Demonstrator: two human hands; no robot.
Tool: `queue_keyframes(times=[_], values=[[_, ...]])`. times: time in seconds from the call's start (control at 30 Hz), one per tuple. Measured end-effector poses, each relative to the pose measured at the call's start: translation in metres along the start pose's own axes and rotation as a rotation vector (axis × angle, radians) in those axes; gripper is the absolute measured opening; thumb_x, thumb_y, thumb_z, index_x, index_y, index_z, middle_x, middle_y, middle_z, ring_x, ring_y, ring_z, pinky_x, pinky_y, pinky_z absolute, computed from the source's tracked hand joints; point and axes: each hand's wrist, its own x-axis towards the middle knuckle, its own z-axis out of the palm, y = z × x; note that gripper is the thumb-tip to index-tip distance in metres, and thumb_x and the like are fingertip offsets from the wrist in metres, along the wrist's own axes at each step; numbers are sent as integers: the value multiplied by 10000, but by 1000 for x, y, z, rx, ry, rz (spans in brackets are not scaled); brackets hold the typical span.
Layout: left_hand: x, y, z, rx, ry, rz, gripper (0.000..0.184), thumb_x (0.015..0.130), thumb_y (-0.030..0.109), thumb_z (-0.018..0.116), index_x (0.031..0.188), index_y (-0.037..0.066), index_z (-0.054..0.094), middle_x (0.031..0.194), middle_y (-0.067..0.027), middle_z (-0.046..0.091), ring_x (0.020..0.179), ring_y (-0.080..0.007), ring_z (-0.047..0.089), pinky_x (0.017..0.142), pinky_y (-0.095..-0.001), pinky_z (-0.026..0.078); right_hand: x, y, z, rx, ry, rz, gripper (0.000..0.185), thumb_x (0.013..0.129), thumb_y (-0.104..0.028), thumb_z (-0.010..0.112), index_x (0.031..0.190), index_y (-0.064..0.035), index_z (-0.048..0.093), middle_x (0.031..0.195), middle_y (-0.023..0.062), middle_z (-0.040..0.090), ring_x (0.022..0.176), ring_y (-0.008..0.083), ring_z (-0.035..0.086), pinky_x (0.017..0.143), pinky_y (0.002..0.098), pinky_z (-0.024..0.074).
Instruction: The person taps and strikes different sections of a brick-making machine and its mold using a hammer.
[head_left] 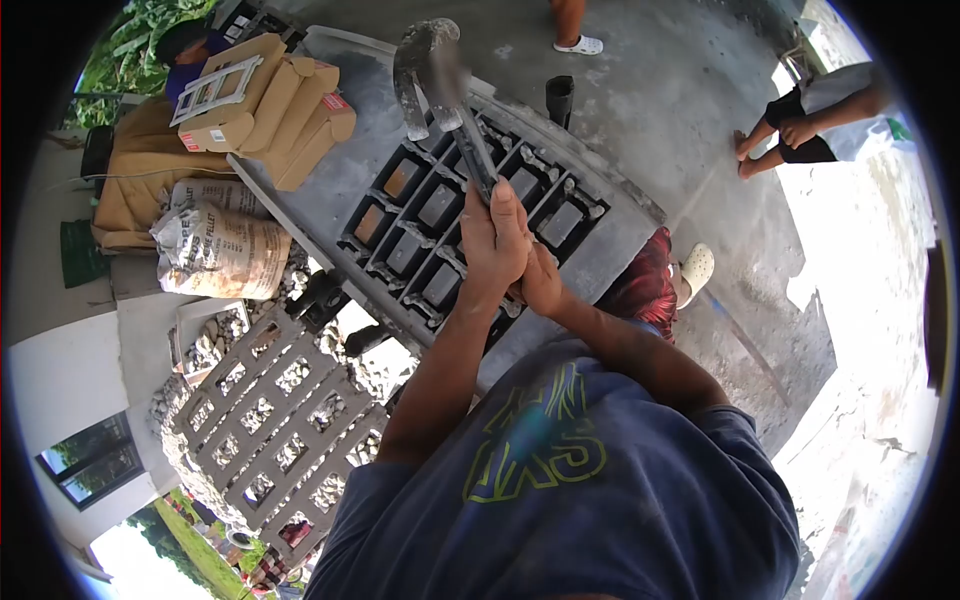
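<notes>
Both my hands are together in front of my chest, raised over the table. My left hand [492, 238] is closed round the handle of a hammer [474, 150], thumb lying along it. My right hand [541, 282] is closed at the lower end of the handle, just under the left; its fingers are partly hidden. The worn grey hammer head [428, 72] points away from me and one side is blurred. Beneath lies a dark metal block mould [408, 252] with rectangular cells, several with grey plates and a few with brownish ones.
The mould sits on a grey table [345, 92]. Cardboard boxes [285, 110] and printed sacks [222, 245] are at the left. Below them a block-like grid [290, 420] lies among stones. People stand at the right [840, 110] and top [568, 22]; another is at the upper left [190, 60].
</notes>
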Motion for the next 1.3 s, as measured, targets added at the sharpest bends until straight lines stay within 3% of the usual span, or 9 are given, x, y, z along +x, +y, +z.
queue_keyframes(times=[0.1,0.17,0.43,0.5,0.6,0.87,1.03,1.13,1.3], values=[[-3,-46,0,67,-22,73,458,937,439,399,683,57,396,523,8,381,408,-73,378,375,-216,342,-7,20,-6,63,77,-2,517,970,-457,249,670,-85,444,471,-33,382,370,69,338,353,234,257],[8,-78,-2,164,-53,-489,471,932,453,401,763,16,447,521,6,415,415,-64,387,369,-212,329,-16,17,-10,533,200,595,535,953,-508,246,656,-103,430,455,-29,356,328,89,295,313,249,215],[-8,9,12,36,-156,209,490,938,477,368,651,79,379,509,7,358,407,-80,360,381,-217,334,1,6,2,-218,154,-394,552,966,-478,220,691,-75,478,439,10,384,306,117,310,304,280,256],[-7,-25,14,73,-103,57,490,935,483,369,666,73,389,514,7,358,414,-82,359,390,-222,333,-8,20,-10,-68,162,-271,573,953,-506,234,618,-92,445,427,9,360,302,123,305,296,296,241],[-9,-79,11,9,100,-429,445,934,460,389,721,70,397,534,13,356,432,-64,364,360,-227,282,-24,24,-21,251,264,553,633,886,-637,270,530,-122,359,418,-1,330,293,120,291,283,285,209],[-31,9,23,12,-49,40,489,938,503,331,746,59,402,522,-6,360,410,-81,359,377,-206,330,-27,-1,1,-87,57,-209,562,951,-515,230,773,-50,488,445,-13,369,310,103,313,306,267,266],[-26,-81,15,174,-87,-449,493,929,508,354,744,55,422,538,2,363,420,-90,367,394,-228,339,-54,21,-13,232,154,309,632,905,-612,246,612,-82,428,439,-6,339,310,107,300,304,264,210],[-32,-60,19,115,-27,-366,499,933,501,350,722,56,432,521,13,359,416,-87,358,376,-250,304,-59,5,-5,326,232,540,653,894,-631,246,578,-90,430,421,1,345,306,113,314,294,265,229],[-39,1,16,-31,-109,-30,460,941,480,356,742,68,408,534,11,377,417,-63,355,353,-209,308,-43,7,4,19,101,-29,585,945,-532,233,676,-63,456,459,0,388,331,95,348,316,246,262]])
